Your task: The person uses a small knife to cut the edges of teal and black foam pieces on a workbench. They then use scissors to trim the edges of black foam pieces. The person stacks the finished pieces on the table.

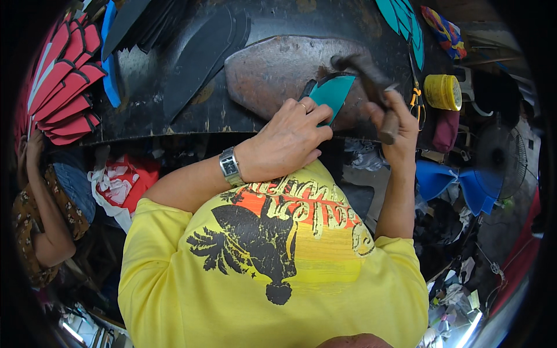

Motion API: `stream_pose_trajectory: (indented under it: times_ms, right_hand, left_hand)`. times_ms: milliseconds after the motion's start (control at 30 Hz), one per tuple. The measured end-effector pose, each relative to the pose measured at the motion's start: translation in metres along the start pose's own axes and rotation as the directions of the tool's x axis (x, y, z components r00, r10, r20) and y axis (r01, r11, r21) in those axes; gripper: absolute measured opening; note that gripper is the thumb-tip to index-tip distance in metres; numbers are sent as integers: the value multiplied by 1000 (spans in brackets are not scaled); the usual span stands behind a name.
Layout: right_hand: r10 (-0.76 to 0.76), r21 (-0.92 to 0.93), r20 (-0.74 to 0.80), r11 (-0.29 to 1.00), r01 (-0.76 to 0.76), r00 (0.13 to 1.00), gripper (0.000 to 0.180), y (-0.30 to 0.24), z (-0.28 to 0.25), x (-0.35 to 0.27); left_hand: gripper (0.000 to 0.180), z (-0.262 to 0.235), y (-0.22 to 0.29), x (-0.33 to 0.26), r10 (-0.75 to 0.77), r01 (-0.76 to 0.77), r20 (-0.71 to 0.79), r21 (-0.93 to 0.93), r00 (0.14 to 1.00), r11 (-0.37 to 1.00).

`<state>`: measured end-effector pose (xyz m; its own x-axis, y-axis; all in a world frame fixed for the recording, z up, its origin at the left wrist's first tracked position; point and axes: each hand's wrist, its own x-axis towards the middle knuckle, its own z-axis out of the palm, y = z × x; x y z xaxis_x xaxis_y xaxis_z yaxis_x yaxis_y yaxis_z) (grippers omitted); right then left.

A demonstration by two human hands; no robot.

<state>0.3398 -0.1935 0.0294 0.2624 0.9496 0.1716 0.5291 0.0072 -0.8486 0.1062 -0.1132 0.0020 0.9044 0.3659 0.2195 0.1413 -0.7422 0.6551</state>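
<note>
the left hand (290, 139) presses a teal, leaf-shaped piece of sheet material (332, 93) flat on a worn, rounded grey stone slab (272, 72) in the middle of the dark worktop (174, 124); its fingers are curled, tips pinning the near edge. the right hand (397, 124) is closed tight round the wooden handle of a dark-headed hammer (362, 72), whose head hovers just above the teal piece's far right corner. the risk i'd judge is plain: the fingertips sit very near the hammer head, so a slanted blow could catch them or skid the piece. to the right lie orange-handled scissors (416, 98) and a round yellow tin (442, 91); red cut-outs (64, 87) are stacked far left.
</note>
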Motion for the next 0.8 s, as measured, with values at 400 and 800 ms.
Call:
stream_pose_trajectory:
  times_ms: [400, 800]
  right_hand:
    - [274, 90, -153, 961, -262, 950, 44, -3, -6, -6]
    - [173, 179, -205, 974, -137, 963, 53, -6, -28, -6]
  left_hand:
    - [28, 3, -1, 3, -3, 3, -19, -5, 1000, 1000]
    - [44, -29, -2, 1, -65, 39, -176, -150, 982, 988]
